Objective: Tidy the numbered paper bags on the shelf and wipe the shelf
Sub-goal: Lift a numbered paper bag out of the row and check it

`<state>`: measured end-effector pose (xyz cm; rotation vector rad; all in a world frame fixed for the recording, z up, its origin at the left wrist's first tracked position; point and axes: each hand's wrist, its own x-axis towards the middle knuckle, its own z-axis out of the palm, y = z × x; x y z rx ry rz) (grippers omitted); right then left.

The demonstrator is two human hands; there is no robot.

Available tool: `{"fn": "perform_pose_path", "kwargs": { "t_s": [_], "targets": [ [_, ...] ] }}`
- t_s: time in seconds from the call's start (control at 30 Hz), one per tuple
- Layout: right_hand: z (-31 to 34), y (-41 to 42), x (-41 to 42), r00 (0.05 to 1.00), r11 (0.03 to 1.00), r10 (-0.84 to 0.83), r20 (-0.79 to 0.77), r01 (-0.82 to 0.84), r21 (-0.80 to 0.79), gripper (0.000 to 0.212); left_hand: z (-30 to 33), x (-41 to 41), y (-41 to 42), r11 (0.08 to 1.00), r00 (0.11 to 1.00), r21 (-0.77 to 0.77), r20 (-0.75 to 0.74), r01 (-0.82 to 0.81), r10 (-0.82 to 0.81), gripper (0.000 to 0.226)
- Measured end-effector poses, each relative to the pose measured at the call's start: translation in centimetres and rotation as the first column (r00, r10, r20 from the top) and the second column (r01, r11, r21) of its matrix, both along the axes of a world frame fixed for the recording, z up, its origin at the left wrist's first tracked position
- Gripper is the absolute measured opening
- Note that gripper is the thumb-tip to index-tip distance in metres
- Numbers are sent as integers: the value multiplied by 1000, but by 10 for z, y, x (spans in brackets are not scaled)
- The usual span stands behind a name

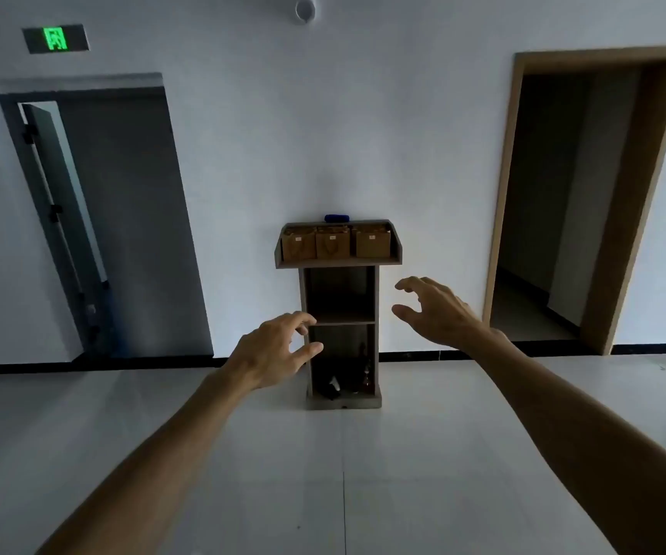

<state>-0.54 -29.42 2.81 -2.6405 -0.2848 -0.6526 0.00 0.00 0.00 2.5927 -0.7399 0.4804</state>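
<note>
A narrow wooden shelf stand (339, 263) stands against the white wall, some way in front of me. Three brown paper bags sit side by side on its top tray: a left bag (299, 244), a middle bag (332, 243) and a right bag (371, 243), each with a small label too small to read. A blue object (337, 218) lies on the tray's back edge. My left hand (275, 350) and my right hand (435, 308) reach forward in the air, fingers spread and loosely bent, holding nothing and well short of the stand.
The stand's lowest compartment holds dark objects (347, 380). A grey door (119, 218) stands at the left under a green exit sign (55, 38). An open doorway with a wooden frame (587, 202) is at the right. Pale tiled floor (343, 474) lies between me and the stand.
</note>
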Motion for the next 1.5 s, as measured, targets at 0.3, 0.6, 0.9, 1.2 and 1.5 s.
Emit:
{"fn": "perform_pose_path", "kwargs": {
  "t_s": [0.3,0.6,0.9,1.2,1.5],
  "targets": [
    [8,17,128,997,997,-73,-15,73,36,50,4,145,17,997,997,30,43,66,-67,51],
    [1,8,240,993,992,-113,-42,115,51,50,-4,283,7,987,987,-22,35,158,-157,50],
    [-17,-36,379,993,991,-114,-18,115,64,47,-21,423,-39,983,985,-65,22,170,-169,46],
    [-10,-92,534,999,994,-52,-2,52,95,45,-8,566,-91,983,989,-117,-24,139,-143,41],
    [-24,-127,675,999,997,-11,-34,14,81,44,-20,692,-116,978,991,-181,-71,102,-117,39]
  ]
}}
